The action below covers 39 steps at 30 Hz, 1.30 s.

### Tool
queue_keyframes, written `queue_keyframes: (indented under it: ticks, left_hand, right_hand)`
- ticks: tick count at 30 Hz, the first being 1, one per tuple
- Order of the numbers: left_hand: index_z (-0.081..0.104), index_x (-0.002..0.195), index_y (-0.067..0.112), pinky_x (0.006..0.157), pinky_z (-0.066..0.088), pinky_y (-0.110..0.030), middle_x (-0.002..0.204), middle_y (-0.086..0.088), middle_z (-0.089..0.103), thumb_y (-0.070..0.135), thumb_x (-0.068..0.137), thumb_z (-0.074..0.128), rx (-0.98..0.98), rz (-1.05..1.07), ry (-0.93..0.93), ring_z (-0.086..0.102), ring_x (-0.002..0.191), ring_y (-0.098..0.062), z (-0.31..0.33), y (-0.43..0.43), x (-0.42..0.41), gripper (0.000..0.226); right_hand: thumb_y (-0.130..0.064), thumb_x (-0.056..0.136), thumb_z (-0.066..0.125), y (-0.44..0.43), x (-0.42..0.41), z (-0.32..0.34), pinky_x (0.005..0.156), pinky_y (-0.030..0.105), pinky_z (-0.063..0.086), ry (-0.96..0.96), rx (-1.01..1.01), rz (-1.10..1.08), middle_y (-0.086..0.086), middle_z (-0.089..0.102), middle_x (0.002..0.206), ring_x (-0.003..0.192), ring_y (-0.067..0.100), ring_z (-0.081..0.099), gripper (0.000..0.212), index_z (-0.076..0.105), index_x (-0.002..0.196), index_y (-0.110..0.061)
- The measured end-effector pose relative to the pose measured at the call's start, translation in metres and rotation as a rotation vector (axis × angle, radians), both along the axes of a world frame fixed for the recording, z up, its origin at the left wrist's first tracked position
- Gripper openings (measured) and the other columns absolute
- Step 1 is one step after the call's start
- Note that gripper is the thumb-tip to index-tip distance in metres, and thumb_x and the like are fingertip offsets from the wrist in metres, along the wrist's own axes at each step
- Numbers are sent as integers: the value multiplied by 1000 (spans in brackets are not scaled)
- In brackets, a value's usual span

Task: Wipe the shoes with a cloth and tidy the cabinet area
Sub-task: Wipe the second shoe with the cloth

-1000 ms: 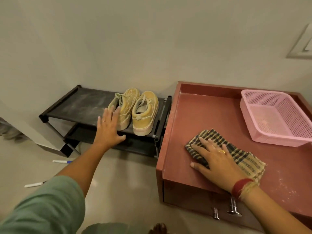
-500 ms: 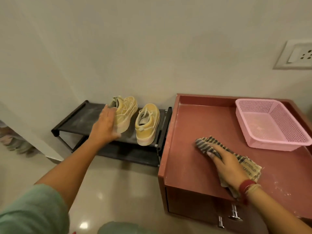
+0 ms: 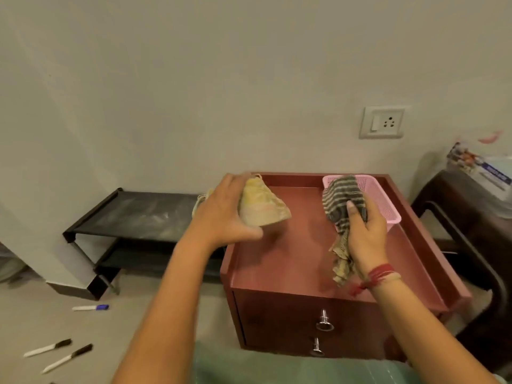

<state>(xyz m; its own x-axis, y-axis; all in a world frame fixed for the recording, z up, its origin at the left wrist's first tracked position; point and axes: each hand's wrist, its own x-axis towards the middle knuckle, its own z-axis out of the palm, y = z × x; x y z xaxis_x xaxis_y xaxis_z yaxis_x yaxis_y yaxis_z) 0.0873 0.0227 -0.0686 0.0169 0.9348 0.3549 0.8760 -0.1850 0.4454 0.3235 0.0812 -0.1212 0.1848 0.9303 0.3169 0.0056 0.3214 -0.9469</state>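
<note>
Grips a yellow shoe (image 3: 263,207) in the left hand (image 3: 221,214), fingers round its heel end, above the rear left corner of the red cabinet (image 3: 291,261). Clutches the striped cloth (image 3: 339,195) in the right hand (image 3: 365,236), fingers wrapped round it, in front of the pink basket (image 3: 389,216) on the cabinet top. Left of the cabinet, a black shoe rack (image 3: 133,212).

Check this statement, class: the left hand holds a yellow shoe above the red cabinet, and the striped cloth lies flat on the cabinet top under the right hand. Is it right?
No. The head view shows the striped cloth bunched in the right hand, held clear of the red cabinet top, not flat. The left hand does hold the yellow shoe above it.
</note>
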Motion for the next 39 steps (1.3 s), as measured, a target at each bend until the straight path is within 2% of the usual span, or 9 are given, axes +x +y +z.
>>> queue_keyframes:
  ticks: [3,7,11,15,19,24,29,33,39]
  left_hand:
    - [19,150,31,98,40,-32,139,9,37,44,54,77,10,-61,-11,38,130,-13,-14,5,21,113]
    - [14,151,34,104,38,-30,147,13,34,49,52,72,85,-100,-146,35,132,-6,-25,6,19,115]
    - [10,148,42,108,35,-35,143,25,32,43,53,79,124,-160,-296,35,130,-1,-39,8,22,118]
    - [15,151,24,108,39,-37,140,7,35,27,52,89,144,-188,-480,37,134,-12,-51,14,18,124]
    - [42,130,10,104,37,-22,125,0,38,37,48,81,221,-165,-392,39,123,-6,-52,11,8,94]
    - [49,126,17,103,36,-16,127,2,39,46,48,86,189,-176,-369,37,124,-1,-50,9,2,92]
    - [44,128,31,99,40,-15,125,17,52,40,50,88,175,-209,-401,48,119,3,-45,3,2,90]
    - [48,128,25,97,39,-14,123,16,55,41,49,90,185,-174,-397,50,116,4,-44,1,3,92]
    - [48,133,15,99,43,-22,125,8,57,45,49,89,156,-181,-400,53,117,-2,-45,4,4,99]
  right_hand:
    - [-8,95,48,1,4,6,89,12,44,-65,52,-5,1,60,118,110,13,56,34,53,128,-15]
    - [-7,95,47,4,-6,8,94,16,46,-132,95,63,1,58,124,112,7,54,36,51,130,-15]
    - [-4,94,47,-2,-24,16,92,11,43,-283,310,187,-19,57,117,108,-13,52,37,49,125,-25]
    - [-11,90,47,-13,-45,9,112,37,32,-602,451,479,-2,47,142,134,12,39,40,54,128,-22]
    - [-22,90,43,-12,-47,8,115,44,24,-906,643,567,-4,40,146,141,22,27,40,55,128,-23]
    - [-31,91,45,3,-43,11,111,46,32,-639,295,449,-6,48,139,135,7,37,40,46,130,-39]
    - [-26,91,45,-19,-55,9,116,27,22,-656,454,621,-15,47,140,139,5,30,39,50,130,-27]
    - [-35,90,48,-2,-55,8,111,39,35,-479,234,485,-8,51,138,133,5,40,42,48,132,-32]
    - [-36,91,47,-3,-60,11,115,25,24,-572,345,610,-16,46,140,139,4,28,41,47,132,-30]
